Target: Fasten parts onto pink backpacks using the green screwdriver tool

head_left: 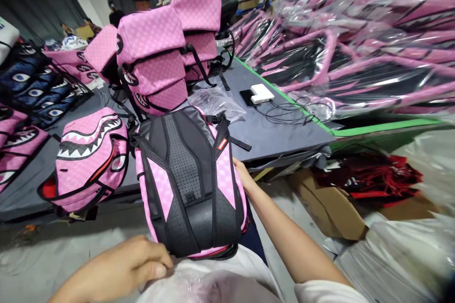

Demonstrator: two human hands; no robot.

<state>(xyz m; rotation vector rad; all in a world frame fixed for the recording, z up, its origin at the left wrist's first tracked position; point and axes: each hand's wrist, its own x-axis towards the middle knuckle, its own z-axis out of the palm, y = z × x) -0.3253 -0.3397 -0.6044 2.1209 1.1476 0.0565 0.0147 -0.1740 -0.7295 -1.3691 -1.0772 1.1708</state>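
A pink and black backpack [192,165] leans between the table edge and my lap, its padded black back and straps facing me. My right hand [241,173] is against its right side, with the fingers mostly hidden behind the bag. At the bag's near left corner, my left hand [133,262] has its fingers curled and the thumb close to them. What lies between those fingertips is hidden. Clear plastic [199,284] lies over my lap just below the bag. Left of the backpack rests a smaller pink bag [92,158] with a shark-mouth print.
Pink checkered bags [152,42] stand stacked farther back on the grey table [287,132]. A white device [262,93] with black cables lies near a plastic bag [216,104]. Plastic-wrapped pink bags [355,57] are piled at right, above an open cardboard box [330,203]. Blue eye-print bags [35,90] sit at left.
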